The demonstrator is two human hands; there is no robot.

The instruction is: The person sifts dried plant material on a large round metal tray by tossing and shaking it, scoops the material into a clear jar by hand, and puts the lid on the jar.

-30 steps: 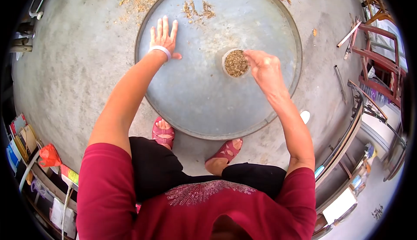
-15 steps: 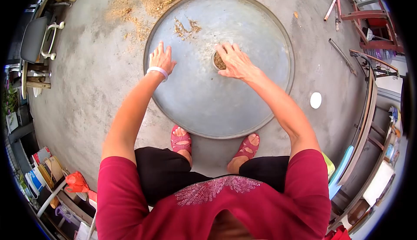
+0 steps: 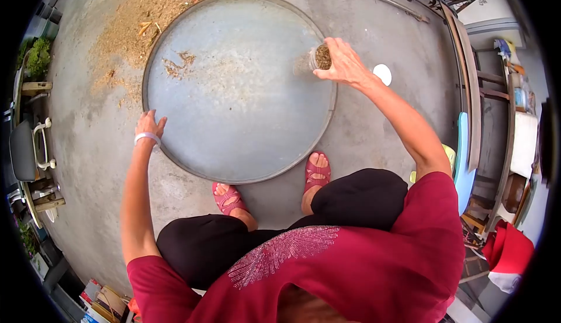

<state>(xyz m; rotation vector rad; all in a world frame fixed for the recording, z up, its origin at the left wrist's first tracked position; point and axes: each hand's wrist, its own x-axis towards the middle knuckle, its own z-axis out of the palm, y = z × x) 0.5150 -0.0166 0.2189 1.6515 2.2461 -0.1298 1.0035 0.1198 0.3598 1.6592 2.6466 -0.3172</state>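
Observation:
My right hand (image 3: 346,65) is wrapped round a small clear jar (image 3: 314,60) at the right side of a large round metal tray (image 3: 245,130). Brown, grain-like bits (image 3: 323,58) show inside the jar, whose near side my fingers cover. By the tray's left rim, my left hand (image 3: 151,124) is open with thumb and fingers apart; whether it touches the rim I cannot tell. A little pile of dry husks (image 3: 180,64) and a thin scatter of pale dust lie on the tray.
Pale chaff (image 3: 125,37) covers the concrete floor beyond the tray's upper left. A white disc (image 3: 382,75) lies right of the tray, with a metal pipe (image 3: 398,6) farther off. A chair (image 3: 26,150) stands at the left, a wooden bench (image 3: 464,89) at the right.
My right hand has carried the jar from the tray's middle to its right edge. My left hand has drawn back from above the tray to its left rim. The view has shifted right.

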